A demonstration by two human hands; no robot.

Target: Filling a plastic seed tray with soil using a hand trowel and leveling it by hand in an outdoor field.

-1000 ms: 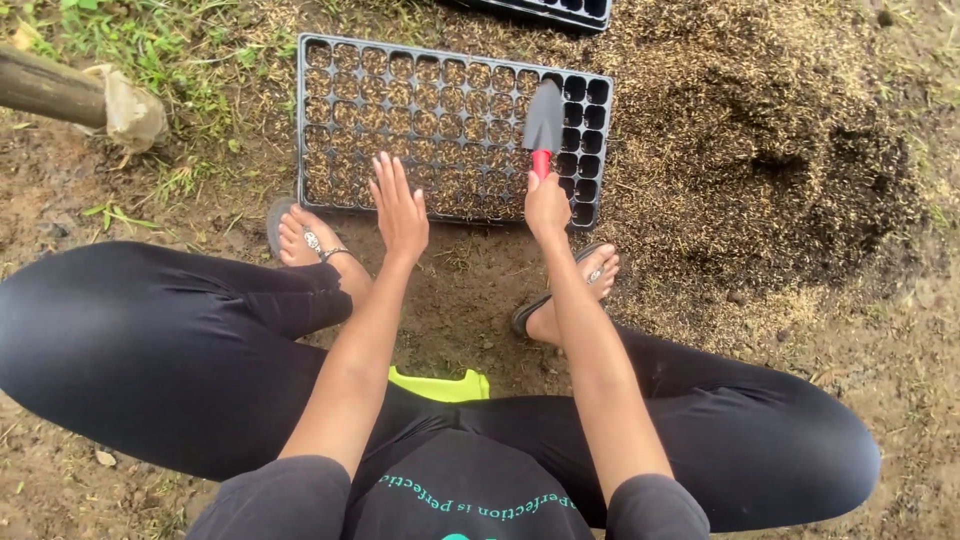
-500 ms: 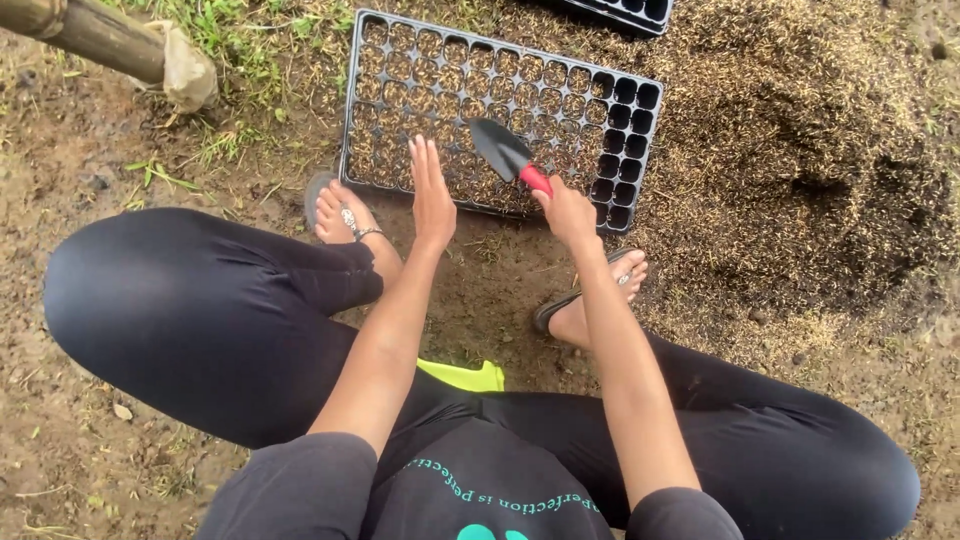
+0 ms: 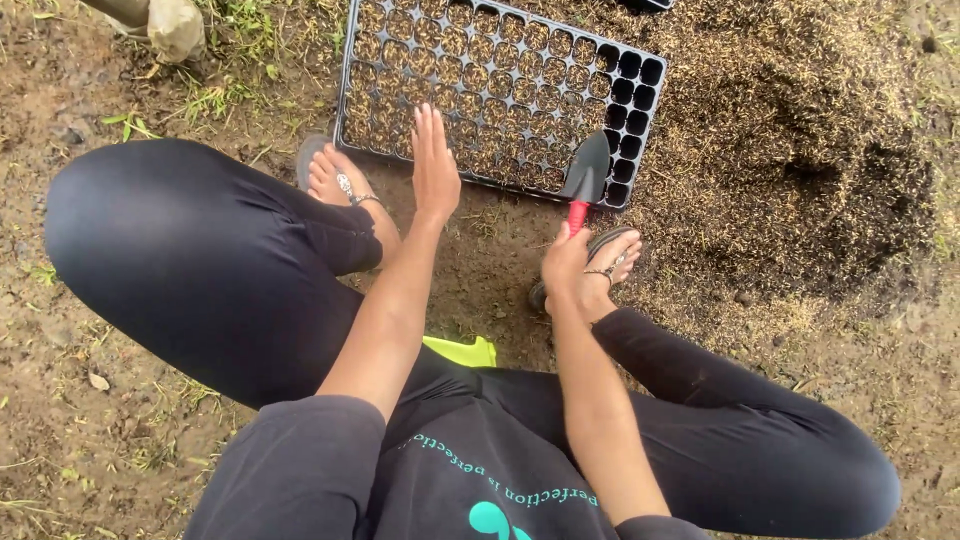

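Note:
I squat over a black seedling tray [image 3: 640, 100] on the ground; most of its cells hold brown soil mix, and the right-hand column is bare. My left hand [image 3: 434, 160] lies flat, fingers together, on the tray's near edge. My right hand [image 3: 566, 265] grips the red handle of a small trowel [image 3: 585, 175], whose dark blade points up over the tray's near right corner. My sandalled feet [image 3: 335, 180] sit just in front of the tray.
A large heap of brown soil mix [image 3: 790, 150] spreads to the right of the tray. Grass and a pale stone [image 3: 175, 25] lie at the upper left. A second black tray's corner [image 3: 655, 4] shows at the top edge. Bare dirt surrounds me.
My right hand has pulled back toward my right foot, swinging the trowel blade from the tray's middle to its near right corner. My left hand stays on the tray's edge.

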